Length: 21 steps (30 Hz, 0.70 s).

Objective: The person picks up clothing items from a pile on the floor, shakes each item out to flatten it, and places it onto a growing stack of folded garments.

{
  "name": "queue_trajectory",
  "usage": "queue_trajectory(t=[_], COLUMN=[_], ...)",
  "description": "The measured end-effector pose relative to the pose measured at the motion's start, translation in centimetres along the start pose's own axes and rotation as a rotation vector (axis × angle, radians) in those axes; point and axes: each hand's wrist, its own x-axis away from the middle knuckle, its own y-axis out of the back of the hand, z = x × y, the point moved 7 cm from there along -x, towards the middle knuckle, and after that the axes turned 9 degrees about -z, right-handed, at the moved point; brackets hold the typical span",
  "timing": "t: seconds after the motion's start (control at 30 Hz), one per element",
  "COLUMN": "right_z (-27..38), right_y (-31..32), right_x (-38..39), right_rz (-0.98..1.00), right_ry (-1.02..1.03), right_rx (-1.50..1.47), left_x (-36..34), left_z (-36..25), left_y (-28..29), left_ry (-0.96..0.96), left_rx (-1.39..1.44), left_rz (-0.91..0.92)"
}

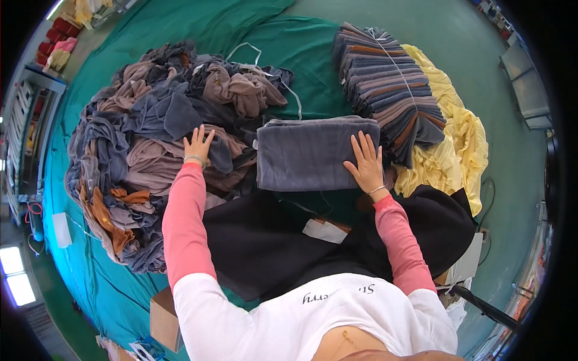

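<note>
A large tangled heap of soft grey, taupe and rust cloths fills the left side. My left hand rests on that heap with its fingers spread. A neatly folded grey cloth bundle lies in the middle, with my right hand laid flat on its right end, fingers apart. Just behind it on the right, a long row of folded cloths in grey, taupe and rust is stacked slanting, with a white string across it.
Yellow fabric lies under the right stack on a green sheet. Black cloth spreads before me, with a small pale card on it. A cardboard box is at lower left; cables and metal racks edge the view.
</note>
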Motion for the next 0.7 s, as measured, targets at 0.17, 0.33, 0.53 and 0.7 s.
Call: queue_trajectory(t=[0.17, 0.33, 0.53, 0.7], right_z=[0.6, 0.9, 10.0, 14.5], right_y=[0.3, 0.7, 6.9, 7.0], right_x=[-0.4, -1.4, -8.1, -11.9], right_rz=[0.002, 0.015, -0.061, -0.093], right_ry=[0.011, -0.045, 0.128, 0.143], right_rx=[-0.064, -0.163, -0.855, -0.966], left_x=[0.6, -2.5, -1.3, 1.6], left_z=[0.7, -1.1, -8.2, -9.4], left_y=[-1.4, 10.2, 24.8, 30.5], left_ry=[-0.081, 0.228, 0.124, -0.111], left_rx=[-0.062, 0.715, 1.625, 1.852], left_rz=[0.034, -0.307, -0.15, -0.251])
